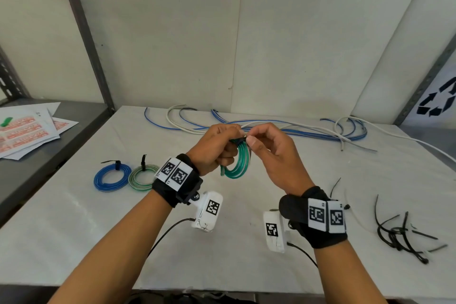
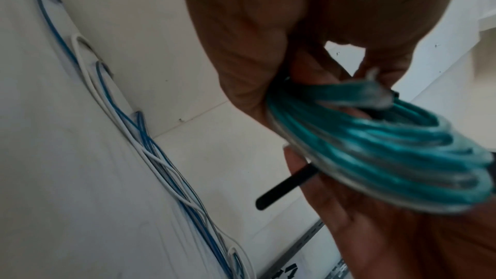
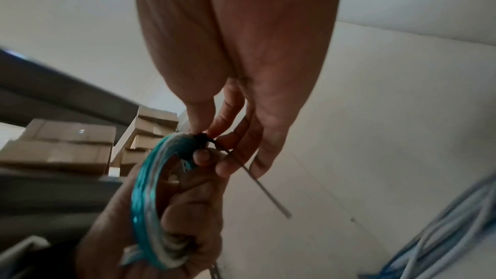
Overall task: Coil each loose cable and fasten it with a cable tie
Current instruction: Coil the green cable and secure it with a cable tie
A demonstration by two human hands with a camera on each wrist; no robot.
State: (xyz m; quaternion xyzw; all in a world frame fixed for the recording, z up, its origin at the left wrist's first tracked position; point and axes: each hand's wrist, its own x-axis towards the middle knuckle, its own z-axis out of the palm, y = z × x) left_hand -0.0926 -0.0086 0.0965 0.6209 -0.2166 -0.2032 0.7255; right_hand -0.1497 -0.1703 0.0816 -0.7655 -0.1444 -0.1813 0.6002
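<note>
We see a white table (image 1: 103, 242) running back to a pale wall (image 1: 172, 32); at nine o'clock a dark grey shelf (image 1: 37, 168) carries a fan of white sheets printed with orange labels (image 1: 22, 134), a small green item (too blurred to name) (image 1: 6, 121) lying on them; a grey metal upright (image 1: 84, 32) rises at eleven o'clock; at three o'clock we find a white panel bearing a black recycling symbol (image 1: 438, 103); stacked cardboard boxes (image 3: 67, 145) fill the right wrist view's nine o'clock edge.
</note>
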